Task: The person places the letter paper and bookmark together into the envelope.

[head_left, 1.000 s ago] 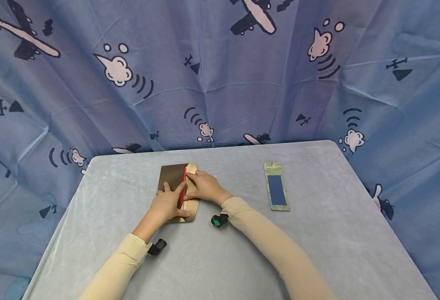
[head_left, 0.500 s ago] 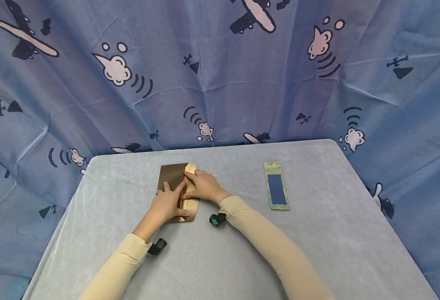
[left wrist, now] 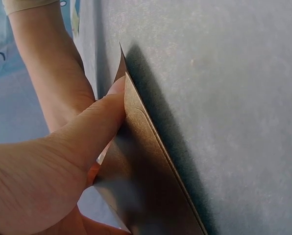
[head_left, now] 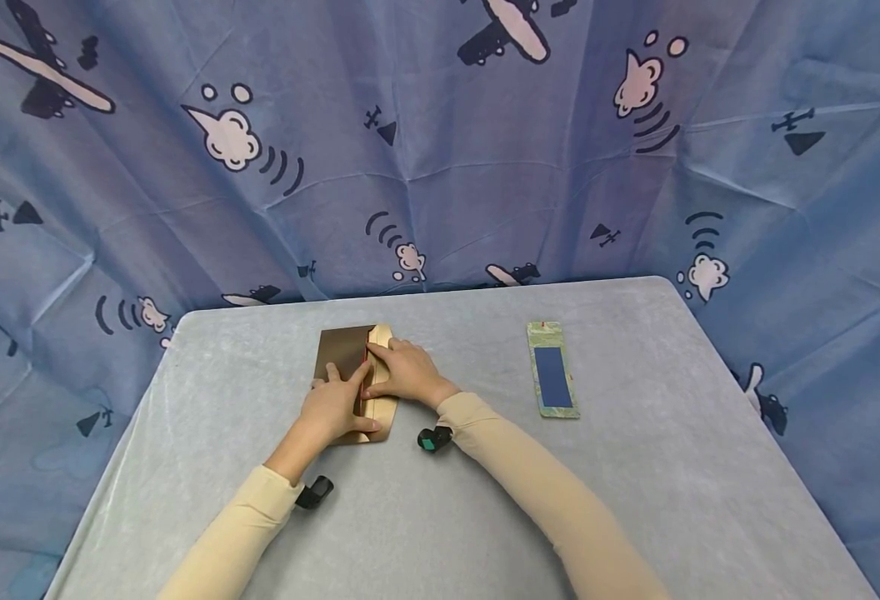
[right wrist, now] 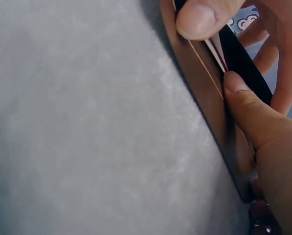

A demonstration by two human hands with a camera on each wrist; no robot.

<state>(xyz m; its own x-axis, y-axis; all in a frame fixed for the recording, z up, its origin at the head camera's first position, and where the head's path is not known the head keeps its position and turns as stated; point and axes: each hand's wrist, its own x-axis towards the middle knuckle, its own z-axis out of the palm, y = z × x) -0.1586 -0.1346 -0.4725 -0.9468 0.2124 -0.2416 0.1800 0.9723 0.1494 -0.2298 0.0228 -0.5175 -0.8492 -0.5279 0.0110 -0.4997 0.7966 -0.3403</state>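
A brown-and-gold envelope (head_left: 342, 346) lies on the table, its gold flap (head_left: 382, 410) folded out to the right. My left hand (head_left: 327, 410) rests over the envelope with fingers spread. Its thumb (left wrist: 99, 115) presses on the flap, and its fingers lie on the dark front panel. Only a narrow edge of a flat red card (head_left: 366, 354) shows at the envelope's mouth; the rest is hidden inside. My right hand (head_left: 408, 372) comes from the right, thumb and forefinger apart. In the right wrist view its thumb (right wrist: 241, 90) touches the card's thin edge (right wrist: 215, 53).
A flat green-patterned piece with a blue panel (head_left: 553, 377) lies to the right on the grey cloth-covered table (head_left: 635, 467). Behind the table hangs a blue curtain (head_left: 440, 142) printed with planes. A small black camera (head_left: 434, 438) sits at my right wrist, another (head_left: 314, 493) at my left.
The red card has slid left into the envelope, its visible strip shrinking to a thin line. My right hand has moved slightly left with it; my left hand has stayed in place.
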